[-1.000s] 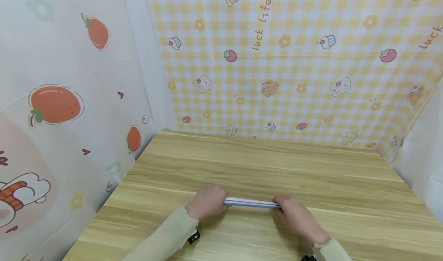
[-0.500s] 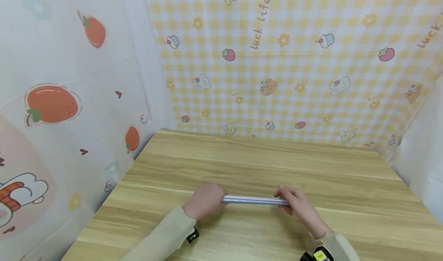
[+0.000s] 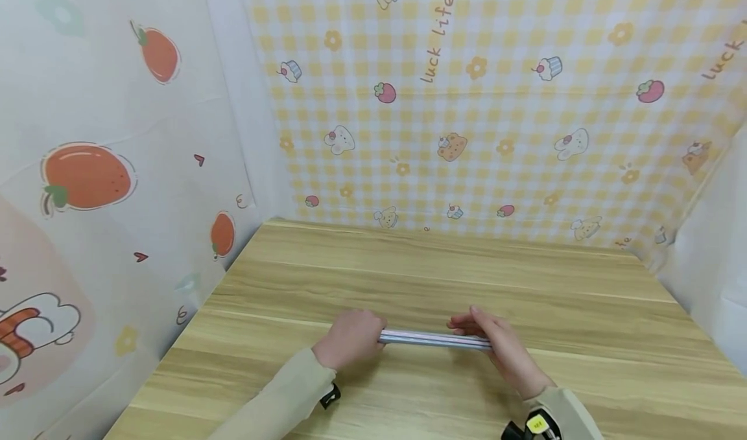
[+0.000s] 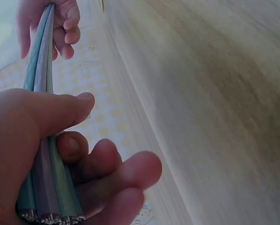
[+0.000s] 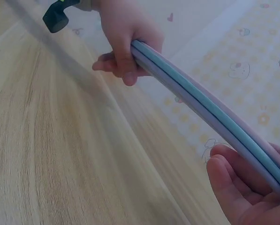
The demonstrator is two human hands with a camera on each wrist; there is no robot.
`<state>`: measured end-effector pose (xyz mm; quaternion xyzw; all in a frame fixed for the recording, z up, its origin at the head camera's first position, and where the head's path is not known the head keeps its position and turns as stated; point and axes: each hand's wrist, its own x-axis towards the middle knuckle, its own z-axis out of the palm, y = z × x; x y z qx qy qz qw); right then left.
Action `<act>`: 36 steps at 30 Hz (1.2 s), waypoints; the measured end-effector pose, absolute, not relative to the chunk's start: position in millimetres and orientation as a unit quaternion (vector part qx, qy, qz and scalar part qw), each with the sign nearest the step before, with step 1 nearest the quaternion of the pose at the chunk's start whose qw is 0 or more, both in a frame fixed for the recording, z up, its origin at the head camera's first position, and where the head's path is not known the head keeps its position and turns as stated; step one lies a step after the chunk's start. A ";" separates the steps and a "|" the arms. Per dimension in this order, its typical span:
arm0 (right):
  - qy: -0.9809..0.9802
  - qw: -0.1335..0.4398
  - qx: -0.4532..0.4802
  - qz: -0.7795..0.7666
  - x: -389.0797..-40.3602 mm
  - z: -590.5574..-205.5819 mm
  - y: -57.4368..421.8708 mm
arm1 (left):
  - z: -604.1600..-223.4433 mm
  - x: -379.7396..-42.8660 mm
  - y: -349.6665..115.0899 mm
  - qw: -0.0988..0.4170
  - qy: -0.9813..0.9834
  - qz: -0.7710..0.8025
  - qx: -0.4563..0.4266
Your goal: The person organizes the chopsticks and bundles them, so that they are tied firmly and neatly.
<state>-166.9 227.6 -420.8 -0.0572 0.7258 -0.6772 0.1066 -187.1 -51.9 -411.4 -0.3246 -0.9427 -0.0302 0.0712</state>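
Spanning the gap between the two hands, a bundle of slender pastel rods [image 3: 434, 339] lies roughly level above the near half of the wood-grain tabletop [image 3: 408, 401]. The left hand [image 3: 351, 337] is clamped on one end, thumb laid across the rods and fingers curled around them. Frayed-looking silvery tips [image 4: 50, 218] project past this grip. The right hand [image 3: 506, 352] supports the opposite end against its palm; its fingers are apart and relaxed, not clamped. Teal, lilac, green and pink rods are distinguishable in the wrist views. A yellow-labelled black device [image 3: 537, 422] is mounted at the right wrist. A yellow checked cloth [image 3: 443, 116] hangs behind the tabletop.
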 end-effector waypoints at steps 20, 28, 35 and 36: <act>0.704 0.100 -0.091 -0.697 -172.5 -418.9 224.7 | -411.3 -187.8 -54.5 0.106 -0.936 -0.021 -0.335; 0.705 0.051 -0.087 -0.702 -175.2 -414.8 228.1 | -408.8 -188.8 -50.8 0.153 -0.926 0.014 -0.344; 0.700 0.054 -0.028 -0.712 -174.8 -411.6 227.3 | -409.5 -188.6 -49.8 0.170 -0.924 0.036 -0.341; 0.699 0.056 -0.023 -0.713 -174.6 -411.7 227.0 | -409.9 -188.8 -49.8 0.172 -0.923 0.039 -0.341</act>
